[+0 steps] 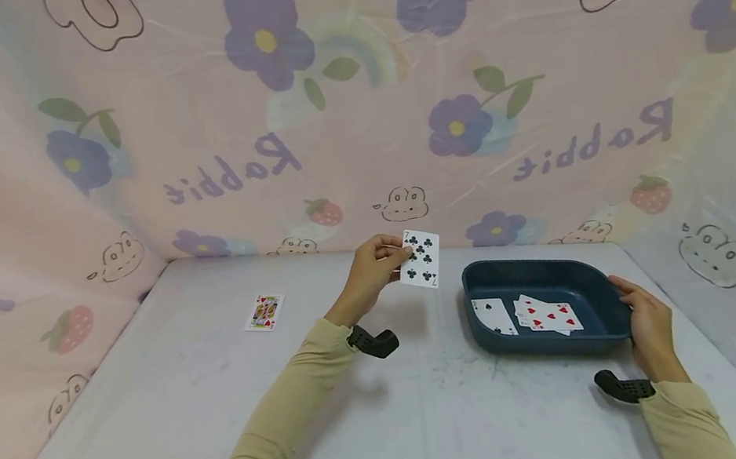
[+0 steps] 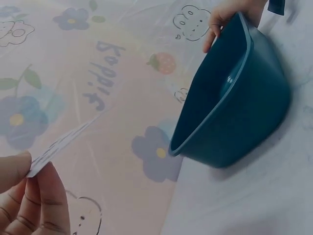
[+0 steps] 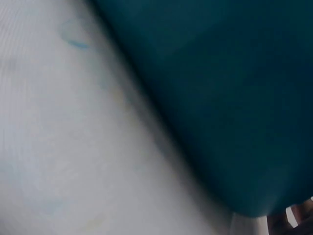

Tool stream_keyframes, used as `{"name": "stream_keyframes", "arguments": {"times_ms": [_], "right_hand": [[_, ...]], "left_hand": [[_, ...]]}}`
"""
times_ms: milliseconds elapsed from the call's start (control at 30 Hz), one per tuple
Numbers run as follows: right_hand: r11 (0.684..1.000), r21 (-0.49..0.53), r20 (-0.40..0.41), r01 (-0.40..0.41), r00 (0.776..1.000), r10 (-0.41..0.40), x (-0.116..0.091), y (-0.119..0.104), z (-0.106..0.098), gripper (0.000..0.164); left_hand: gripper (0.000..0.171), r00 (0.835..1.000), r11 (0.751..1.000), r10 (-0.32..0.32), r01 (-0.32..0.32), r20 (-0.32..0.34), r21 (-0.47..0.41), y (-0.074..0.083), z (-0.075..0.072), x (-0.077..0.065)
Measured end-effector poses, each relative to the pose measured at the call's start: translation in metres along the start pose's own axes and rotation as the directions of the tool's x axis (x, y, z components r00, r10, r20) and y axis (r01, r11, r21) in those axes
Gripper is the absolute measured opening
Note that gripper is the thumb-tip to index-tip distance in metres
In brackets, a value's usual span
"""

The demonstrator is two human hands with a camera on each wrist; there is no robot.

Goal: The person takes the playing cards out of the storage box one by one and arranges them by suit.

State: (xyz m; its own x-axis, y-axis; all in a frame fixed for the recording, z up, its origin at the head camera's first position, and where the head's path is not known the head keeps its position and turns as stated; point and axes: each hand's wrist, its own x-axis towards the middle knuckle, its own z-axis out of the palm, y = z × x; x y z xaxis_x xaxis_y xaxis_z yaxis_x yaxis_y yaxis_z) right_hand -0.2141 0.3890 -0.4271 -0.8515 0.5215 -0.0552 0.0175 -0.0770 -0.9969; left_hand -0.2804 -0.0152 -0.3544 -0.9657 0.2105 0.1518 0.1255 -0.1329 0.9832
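In the head view my left hand [image 1: 369, 275] pinches a playing card [image 1: 427, 271], a seven of clubs, between thumb and fingers. The card is raised above the table, left of a dark teal plastic basin [image 1: 550, 346]. Seen nearly edge-on in the left wrist view, the same card [image 2: 58, 147] slants up from the thumb. My right hand [image 1: 651, 326] grips the basin's right end, fingers over the rim. Inside lie a spade card [image 1: 491, 313] at the left and an overlapping group of cards with a hearts card [image 1: 546, 314] on top.
A king of hearts [image 1: 265, 313] lies face up on the white tabletop [image 1: 154, 420], left of my left hand. A pink patterned curtain [image 1: 349, 105] rises behind and at both sides of the table. Each wrist wears a black curved mount [image 1: 374, 342].
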Motion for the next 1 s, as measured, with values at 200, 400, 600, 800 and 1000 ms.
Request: {"name": "stream_keyframes", "arguments": {"times_ms": [200,400,600,800,1000], "right_hand": [[1.000,0.007,-0.002,0.007,1.000,-0.007,0.000,0.001,-0.002,0.048],[1.000,-0.030,-0.020,0.009,1.000,-0.009,0.000,0.001,-0.001,0.047],[0.996,-0.083,-0.034,0.021,0.999,-0.024,0.000,0.003,-0.001,0.047],[0.991,-0.126,-0.038,0.047,0.998,-0.052,0.001,0.005,-0.002,0.046],[0.990,-0.133,-0.043,0.041,0.998,-0.048,0.002,0.005,-0.001,0.046]], "left_hand": [[0.016,1.000,1.000,-0.008,0.009,-0.022,0.017,0.005,-0.017,-0.007],[0.017,0.999,0.999,-0.016,0.018,-0.047,0.046,0.002,-0.035,-0.014],[0.019,0.995,0.994,-0.045,0.053,-0.088,0.091,-0.005,-0.055,-0.021],[0.019,0.991,0.994,-0.045,0.056,-0.124,0.091,-0.008,-0.074,-0.027],[0.021,0.988,0.994,-0.051,0.065,-0.147,0.092,-0.008,-0.094,-0.034]]}}
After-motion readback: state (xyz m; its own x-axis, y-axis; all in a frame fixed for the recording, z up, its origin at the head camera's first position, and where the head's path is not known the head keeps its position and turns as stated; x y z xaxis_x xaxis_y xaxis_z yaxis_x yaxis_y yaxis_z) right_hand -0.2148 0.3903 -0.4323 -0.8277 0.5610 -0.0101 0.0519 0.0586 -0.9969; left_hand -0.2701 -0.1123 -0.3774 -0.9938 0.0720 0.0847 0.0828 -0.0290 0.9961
